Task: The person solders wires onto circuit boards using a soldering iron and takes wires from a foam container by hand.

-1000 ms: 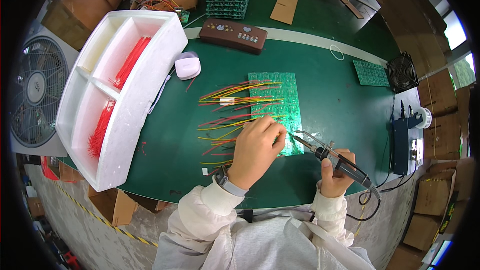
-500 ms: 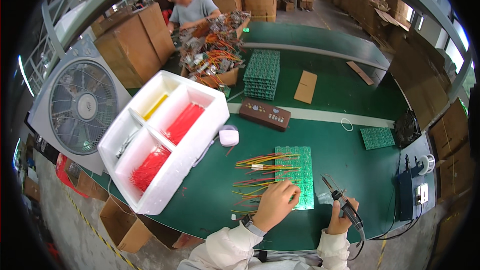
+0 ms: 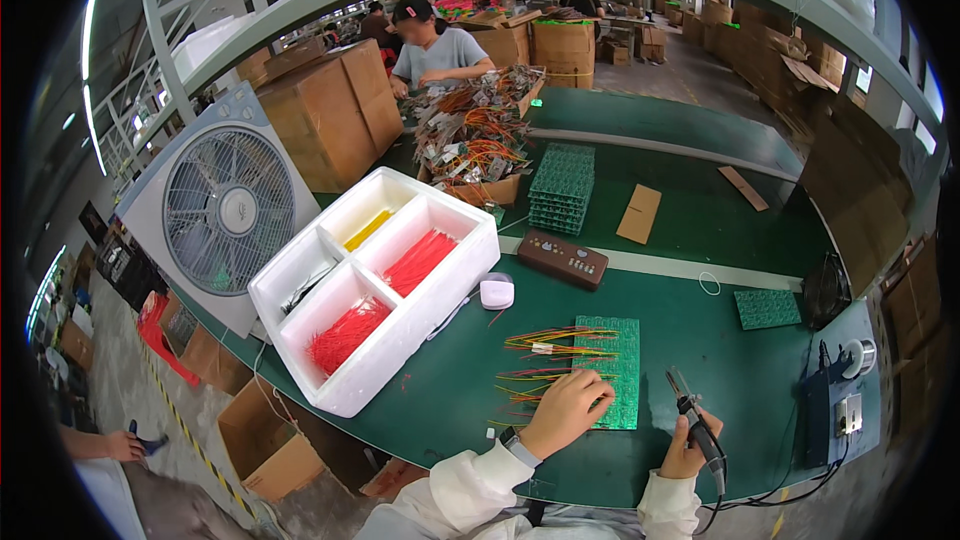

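A green circuit board [image 3: 622,350] lies on the bench in front of me, with several red, yellow and dark wires [image 3: 530,374] reaching over its left side. My left hand [image 3: 570,410] rests over the board's lower left part, fingertips pinched together. Whatever is between those fingers is hidden. In my right hand [image 3: 684,448] is a soldering iron [image 3: 708,440], gripped by its dark handle. Its metal tip end points up and away, right of the board and apart from it.
A white foam box [image 3: 340,405] with red and yellow wires stands left, beside a fan [image 3: 225,210]. Farther off are stacked boards [image 3: 562,185], a brown case [image 3: 562,259] and a wire heap [image 3: 470,130]. A blue soldering unit [image 3: 828,410] sits right. A co-worker [image 3: 440,50] sits opposite.
The whole view has shifted, so the bench things appear farther right and lower. Another person's arm and legs now show at lower left. Both my hands keep nearly the same pose by the board.
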A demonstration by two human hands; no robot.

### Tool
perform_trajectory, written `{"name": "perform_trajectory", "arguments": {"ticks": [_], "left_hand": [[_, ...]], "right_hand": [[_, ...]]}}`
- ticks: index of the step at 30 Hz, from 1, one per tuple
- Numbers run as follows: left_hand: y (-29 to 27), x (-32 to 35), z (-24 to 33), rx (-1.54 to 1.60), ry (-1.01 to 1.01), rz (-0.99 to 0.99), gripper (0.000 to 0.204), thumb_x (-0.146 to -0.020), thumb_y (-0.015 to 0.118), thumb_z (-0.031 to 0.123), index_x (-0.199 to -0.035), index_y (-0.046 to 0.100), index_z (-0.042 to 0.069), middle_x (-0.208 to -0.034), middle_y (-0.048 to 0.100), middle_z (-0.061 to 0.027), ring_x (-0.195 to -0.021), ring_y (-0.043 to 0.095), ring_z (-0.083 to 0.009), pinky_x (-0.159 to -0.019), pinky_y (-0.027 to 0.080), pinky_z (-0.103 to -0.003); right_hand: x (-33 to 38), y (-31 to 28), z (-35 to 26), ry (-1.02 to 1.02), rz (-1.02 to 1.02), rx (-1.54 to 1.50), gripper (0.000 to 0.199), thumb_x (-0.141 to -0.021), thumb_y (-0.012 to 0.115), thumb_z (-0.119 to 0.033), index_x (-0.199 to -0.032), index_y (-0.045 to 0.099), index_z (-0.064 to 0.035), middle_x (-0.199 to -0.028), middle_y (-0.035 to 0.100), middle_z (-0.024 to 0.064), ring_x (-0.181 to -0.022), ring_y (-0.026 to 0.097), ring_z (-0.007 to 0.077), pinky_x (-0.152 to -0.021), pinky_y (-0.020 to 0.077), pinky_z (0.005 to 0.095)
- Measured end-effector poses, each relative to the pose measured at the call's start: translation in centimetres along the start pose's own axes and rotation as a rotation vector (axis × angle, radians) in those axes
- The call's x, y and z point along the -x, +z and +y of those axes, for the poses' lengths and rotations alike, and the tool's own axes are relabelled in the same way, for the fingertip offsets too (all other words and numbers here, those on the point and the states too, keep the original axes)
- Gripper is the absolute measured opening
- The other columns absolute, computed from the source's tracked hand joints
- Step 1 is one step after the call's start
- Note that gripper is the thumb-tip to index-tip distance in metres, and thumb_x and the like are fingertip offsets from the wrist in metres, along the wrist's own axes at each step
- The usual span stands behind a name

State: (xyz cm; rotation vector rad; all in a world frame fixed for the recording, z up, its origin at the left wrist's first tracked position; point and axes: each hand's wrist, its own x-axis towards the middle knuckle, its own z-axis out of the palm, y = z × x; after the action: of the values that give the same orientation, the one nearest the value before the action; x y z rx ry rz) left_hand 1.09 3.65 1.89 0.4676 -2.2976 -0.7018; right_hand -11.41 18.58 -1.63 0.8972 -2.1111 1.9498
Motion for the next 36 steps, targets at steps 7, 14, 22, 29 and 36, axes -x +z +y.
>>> {"name": "perform_trajectory", "arguments": {"ticks": [7, 14, 22, 29, 36], "left_hand": [[-1.2, -0.5, 0.0, -0.077, 0.100, -0.036, 0.006, -0.072, 0.059, 0.011, -0.075, 0.057, 0.006, -0.076, 0.050, -0.0036, -0.073, 0.051, -0.0215, -0.065, 0.041, -0.033], [-9.5, -4.0, -1.5, -0.230, 0.131, -0.137, 0.008, -0.072, 0.058, 0.015, -0.072, 0.058, 0.006, -0.072, 0.052, -0.0059, -0.068, 0.053, -0.0233, -0.061, 0.042, -0.035], [-25.1, -11.0, -16.6, -0.569, -0.218, 0.290, 0.009, -0.070, 0.056, 0.012, -0.071, 0.061, 0.004, -0.070, 0.059, -0.0157, -0.067, 0.057, -0.0293, -0.060, 0.044, -0.036], [-29.8, -6.8, -35.2, -0.514, -0.533, 0.429, 0.005, -0.066, 0.062, 0.006, -0.069, 0.063, 0.002, -0.068, 0.061, -0.0142, -0.066, 0.060, -0.0249, -0.065, 0.047, -0.030], [-28.4, -8.1, -29.6, -0.494, -0.795, 0.195, 0.007, -0.065, 0.063, 0.007, -0.070, 0.065, 0.002, -0.080, 0.062, -0.0174, -0.075, 0.060, -0.0290, -0.071, 0.046, -0.030]], "right_hand": [[0.0, -0.2, 0.1, -0.014, -0.023, -0.033, 0.024, -0.080, 0.057, -0.014, -0.096, 0.047, 0.0006, -0.084, 0.051, 0.0074, -0.075, 0.049, 0.0136, -0.067, 0.0399, 0.0259], [0.0, -0.4, 0.1, 0.045, -0.027, -0.042, 0.023, -0.078, 0.059, -0.015, -0.092, 0.049, 0.0004, -0.081, 0.050, 0.0064, -0.073, 0.049, 0.0137, -0.066, 0.0401, 0.0259], [-0.2, -0.3, -1.1, -0.015, 0.018, 0.094, 0.025, -0.078, 0.062, -0.023, -0.087, 0.049, -0.0028, -0.074, 0.043, -0.0009, -0.060, 0.036, 0.0041, -0.052, 0.0308, 0.0168], [0.1, 0.6, -0.2, 0.050, 0.038, -0.112, 0.029, -0.078, 0.061, -0.020, -0.093, 0.044, -0.0024, -0.077, 0.046, 0.0007, -0.061, 0.039, 0.0041, -0.053, 0.0322, 0.0163], [0.2, -0.1, -0.2, 0.004, 0.071, -0.063, 0.034, -0.077, 0.062, -0.023, -0.096, 0.043, -0.0018, -0.079, 0.047, 0.0037, -0.064, 0.042, 0.0064, -0.056, 0.0354, 0.0174]]}}
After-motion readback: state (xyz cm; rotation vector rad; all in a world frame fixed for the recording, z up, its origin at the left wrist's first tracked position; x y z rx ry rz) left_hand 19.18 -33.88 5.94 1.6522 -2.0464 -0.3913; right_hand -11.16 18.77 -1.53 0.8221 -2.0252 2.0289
